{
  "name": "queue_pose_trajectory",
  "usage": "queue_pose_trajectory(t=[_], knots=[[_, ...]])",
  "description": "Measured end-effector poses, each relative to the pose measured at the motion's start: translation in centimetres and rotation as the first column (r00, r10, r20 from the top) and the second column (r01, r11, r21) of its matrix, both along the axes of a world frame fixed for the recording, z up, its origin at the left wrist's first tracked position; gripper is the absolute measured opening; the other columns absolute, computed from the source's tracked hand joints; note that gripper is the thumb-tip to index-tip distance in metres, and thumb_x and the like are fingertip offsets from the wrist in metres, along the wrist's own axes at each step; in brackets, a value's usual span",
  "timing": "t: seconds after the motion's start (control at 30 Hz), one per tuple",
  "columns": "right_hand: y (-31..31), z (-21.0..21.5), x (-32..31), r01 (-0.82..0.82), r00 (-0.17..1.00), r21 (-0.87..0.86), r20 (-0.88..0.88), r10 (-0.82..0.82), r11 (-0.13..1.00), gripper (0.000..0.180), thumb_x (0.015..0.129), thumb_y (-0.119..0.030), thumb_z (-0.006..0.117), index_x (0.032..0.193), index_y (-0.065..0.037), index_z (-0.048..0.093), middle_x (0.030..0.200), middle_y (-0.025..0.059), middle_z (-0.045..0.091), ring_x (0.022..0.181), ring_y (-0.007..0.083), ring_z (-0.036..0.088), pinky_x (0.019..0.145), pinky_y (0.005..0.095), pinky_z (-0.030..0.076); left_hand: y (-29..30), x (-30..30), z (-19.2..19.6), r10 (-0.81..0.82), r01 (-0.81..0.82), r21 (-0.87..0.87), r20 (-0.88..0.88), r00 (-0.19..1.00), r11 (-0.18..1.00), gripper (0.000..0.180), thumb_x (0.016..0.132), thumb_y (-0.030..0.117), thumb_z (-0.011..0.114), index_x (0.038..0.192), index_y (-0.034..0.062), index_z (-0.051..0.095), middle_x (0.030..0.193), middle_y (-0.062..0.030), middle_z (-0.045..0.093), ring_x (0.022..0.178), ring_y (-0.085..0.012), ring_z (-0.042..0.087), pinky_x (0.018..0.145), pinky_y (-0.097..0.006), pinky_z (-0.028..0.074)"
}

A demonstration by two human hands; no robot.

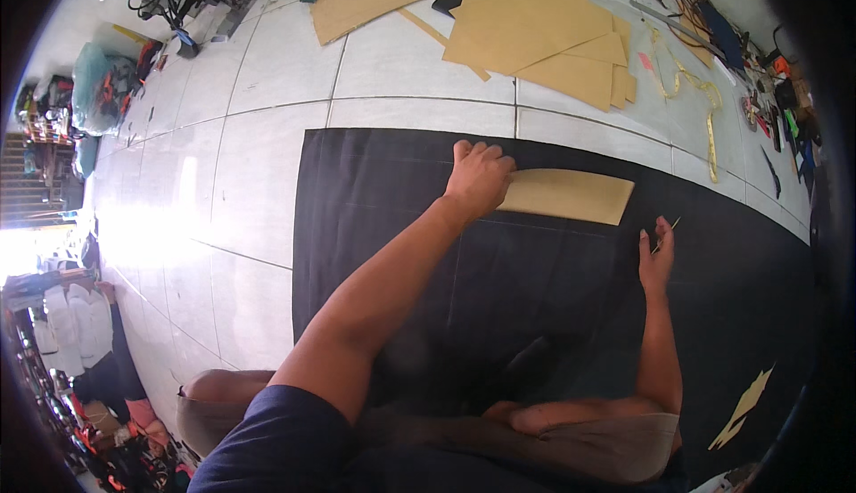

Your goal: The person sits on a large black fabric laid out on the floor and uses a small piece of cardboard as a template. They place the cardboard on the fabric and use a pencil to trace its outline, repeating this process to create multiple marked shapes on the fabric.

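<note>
A large black sheet of fabric (pixel 374 243) lies spread on the floor, with faint pale lines drawn across it. On it rests a curved strip of tan card (pixel 571 197), its right end lifted a little. My left hand (pixel 480 176) grips the left end of this strip, with fingers curled over and hiding that end. To the right of the strip, my right hand (pixel 657 257) is raised over the fabric. Between its fingertips it pinches a thin, pale, pointed stick (pixel 675 224), whose exact kind is too small to tell.
Tan card sheets (pixel 526 29) lie beyond the fabric on white floor tiles (pixel 410 114). A yellow tape measure (pixel 711 136) curls at the far right, near cluttered tools (pixel 785 101). Tan scraps (pixel 742 413) lie at lower right. Bags (pixel 102 92) and piled goods line the left.
</note>
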State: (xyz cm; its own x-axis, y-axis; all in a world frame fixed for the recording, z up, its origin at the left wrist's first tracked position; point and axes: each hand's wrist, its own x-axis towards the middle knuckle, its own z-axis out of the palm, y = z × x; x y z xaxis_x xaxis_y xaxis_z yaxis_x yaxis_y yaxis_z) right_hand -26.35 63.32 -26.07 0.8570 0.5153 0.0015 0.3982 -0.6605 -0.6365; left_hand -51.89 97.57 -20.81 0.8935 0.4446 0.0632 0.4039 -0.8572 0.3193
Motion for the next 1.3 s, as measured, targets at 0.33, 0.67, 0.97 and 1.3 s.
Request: queue_pose_trajectory(t=[0.33,0.67,0.97,1.3], knots=[[2.5,0.4,-0.8,-0.054,0.953,0.279,0.302,-0.034,0.959,0.029,0.096,-0.009,0.065,0.122,-0.001,0.055,0.128,0.0173,0.062,0.121,0.0317,0.059,0.101,0.0421,0.046,-4.7,-5.3,-4.7,-0.038,0.006,0.124,0.257,0.966,0.992,0.028,0.083,0.014,0.071,0.110,0.0212,0.074,0.105,-0.0008,0.059,0.104,-0.0226,0.057,0.100,-0.050,0.037],[2.1,0.3,-7.8,-0.428,0.816,-0.281,0.289,0.501,0.859,0.037,0.097,-0.019,0.064,0.131,-0.008,0.058,0.141,0.0134,0.059,0.138,0.0349,0.050,0.117,0.0557,0.033,-2.3,-7.1,-5.5,0.240,-0.202,-0.167,0.250,0.938,0.965,0.037,0.082,0.010,0.070,0.119,0.0154,0.072,0.115,-0.0054,0.065,0.110,-0.0304,0.059,0.098,-0.047,0.043],[4.2,0.1,-5.3,-0.484,0.803,-0.269,0.243,0.545,0.833,0.040,0.097,-0.020,0.065,0.135,-0.009,0.058,0.141,0.0147,0.059,0.140,0.0358,0.048,0.118,0.0549,0.034,2.4,-6.8,-3.9,0.023,-0.041,-0.133,-0.134,0.991,0.990,0.059,0.086,0.046,0.078,0.139,0.0248,0.064,0.156,-0.0175,0.044,0.146,-0.0407,0.037,0.120,-0.052,0.032],[4.5,0.5,-5.0,-0.544,0.781,-0.296,0.162,0.603,0.785,0.040,0.101,-0.017,0.062,0.140,-0.010,0.057,0.149,0.0114,0.055,0.146,0.0327,0.042,0.120,0.0532,0.033,3.0,-7.4,-4.0,0.022,-0.045,-0.192,-0.123,0.992,0.980,0.066,0.081,0.040,0.084,0.140,0.0199,0.063,0.156,-0.0184,0.044,0.147,-0.0419,0.037,0.120,-0.050,0.036]])
